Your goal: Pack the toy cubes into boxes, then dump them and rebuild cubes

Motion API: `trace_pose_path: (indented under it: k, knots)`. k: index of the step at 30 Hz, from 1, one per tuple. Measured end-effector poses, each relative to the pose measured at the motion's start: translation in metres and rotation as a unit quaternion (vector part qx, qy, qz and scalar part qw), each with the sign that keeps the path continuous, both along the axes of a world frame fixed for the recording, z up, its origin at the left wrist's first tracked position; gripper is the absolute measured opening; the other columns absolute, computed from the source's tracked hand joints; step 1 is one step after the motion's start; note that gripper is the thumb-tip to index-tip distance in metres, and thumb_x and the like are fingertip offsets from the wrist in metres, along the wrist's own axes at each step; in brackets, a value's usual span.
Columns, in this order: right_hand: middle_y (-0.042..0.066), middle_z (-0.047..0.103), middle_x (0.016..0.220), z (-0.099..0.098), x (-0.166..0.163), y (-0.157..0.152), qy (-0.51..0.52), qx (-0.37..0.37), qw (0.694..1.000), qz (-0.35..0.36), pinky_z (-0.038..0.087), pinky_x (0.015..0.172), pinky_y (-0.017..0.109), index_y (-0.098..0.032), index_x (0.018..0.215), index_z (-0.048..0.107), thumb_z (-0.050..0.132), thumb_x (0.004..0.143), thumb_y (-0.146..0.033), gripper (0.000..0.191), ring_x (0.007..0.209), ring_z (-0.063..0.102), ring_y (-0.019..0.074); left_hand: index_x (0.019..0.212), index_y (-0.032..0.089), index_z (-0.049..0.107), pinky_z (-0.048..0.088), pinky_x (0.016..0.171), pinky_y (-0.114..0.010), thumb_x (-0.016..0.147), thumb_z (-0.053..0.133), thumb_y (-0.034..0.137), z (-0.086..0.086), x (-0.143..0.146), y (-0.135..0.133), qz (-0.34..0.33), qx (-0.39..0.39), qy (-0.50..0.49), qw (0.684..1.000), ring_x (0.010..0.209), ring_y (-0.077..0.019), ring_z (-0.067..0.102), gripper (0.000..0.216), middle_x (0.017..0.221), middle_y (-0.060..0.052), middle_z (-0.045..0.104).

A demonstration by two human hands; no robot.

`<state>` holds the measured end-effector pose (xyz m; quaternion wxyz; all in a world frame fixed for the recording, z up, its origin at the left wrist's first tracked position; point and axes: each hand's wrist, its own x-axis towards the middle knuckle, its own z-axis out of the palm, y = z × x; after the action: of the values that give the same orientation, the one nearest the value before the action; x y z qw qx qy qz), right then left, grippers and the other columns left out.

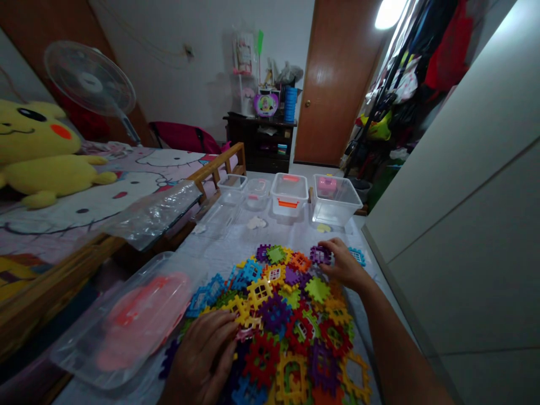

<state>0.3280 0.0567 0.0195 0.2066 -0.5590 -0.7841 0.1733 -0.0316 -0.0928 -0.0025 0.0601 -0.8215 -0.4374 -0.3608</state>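
Observation:
A heap of interlocking plastic building blocks (275, 311) with toothed edges lies in front of me, in yellow, red, blue, purple, green and orange. Between the thumb and fingers of my right hand (343, 267) is a purple building block (320, 255) with a window-like grid, at the far right edge of the heap. A blue block (356, 256) lies just beyond that hand. My left hand (206, 351) rests over the heap's near left side, fingers loosely bent and thumb apart. No block shows in it, though its palm side is hidden.
Clear plastic boxes stand at the far end, among them one with orange latches (289, 194) and a larger open one (335, 202). Clear and red lids (135, 320) lie at left. A wooden bed rail (105, 247) borders the left, a white cabinet (464, 225) the right.

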Motion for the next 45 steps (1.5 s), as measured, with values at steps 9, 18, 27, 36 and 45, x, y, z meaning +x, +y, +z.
trace_pose_path:
  k: [9,18,27,36,45]
  knots:
    - [0.017,0.054,0.136,-0.005,0.004,0.003,-0.107,0.001,0.994,-0.034,0.037,0.107,0.048,-0.016,0.134,0.054,0.070,0.075,-0.025,0.062,0.125,0.048,0.0331,0.112,0.021,0.063,0.049,0.096,-0.034,0.089,0.056,0.023,0.001,0.000,0.001,-0.002,0.009,0.009,1.000,0.106,-0.0201,0.062,0.024,0.111,-0.006,0.069]
    - [0.018,0.067,0.118,-0.001,-0.011,0.008,-0.151,-0.013,0.988,-0.011,0.042,0.099,0.042,-0.010,0.130,0.059,0.070,0.069,-0.019,0.062,0.112,0.057,0.0321,0.111,0.022,0.063,0.051,0.094,-0.033,0.088,0.057,0.022,-0.001,0.000,0.003,-0.006,0.005,0.000,1.000,0.105,-0.0199,0.064,0.024,0.110,-0.006,0.070]
    - [0.015,0.064,0.126,0.015,0.016,0.037,-0.152,-0.002,0.987,-0.054,0.040,0.099,0.044,-0.015,0.138,0.050,0.065,0.074,-0.021,0.067,0.115,0.055,0.0319,0.112,0.023,0.064,0.051,0.095,-0.033,0.088,0.057,0.022,0.000,0.000,0.003,-0.004,0.014,-0.005,1.000,0.104,-0.0200,0.065,0.024,0.110,-0.005,0.070]
    - [0.011,0.058,0.138,0.026,0.043,0.046,-0.131,-0.016,0.990,-0.052,0.043,0.100,0.044,-0.022,0.137,0.052,0.072,0.075,-0.030,0.066,0.124,0.053,0.0308,0.112,0.021,0.063,0.050,0.095,-0.033,0.088,0.057,0.022,-0.003,-0.003,0.003,-0.014,0.013,0.003,1.000,0.106,-0.0201,0.063,0.025,0.112,-0.006,0.069]
    - [0.013,0.063,0.128,0.016,0.032,0.042,-0.173,-0.042,0.983,-0.045,0.041,0.099,0.043,-0.022,0.122,0.065,0.077,0.067,-0.027,0.056,0.119,0.054,0.0338,0.113,0.023,0.063,0.051,0.094,-0.033,0.087,0.058,0.025,-0.005,-0.004,0.004,-0.014,0.014,0.006,1.000,0.105,-0.0208,0.064,0.027,0.112,-0.005,0.070]
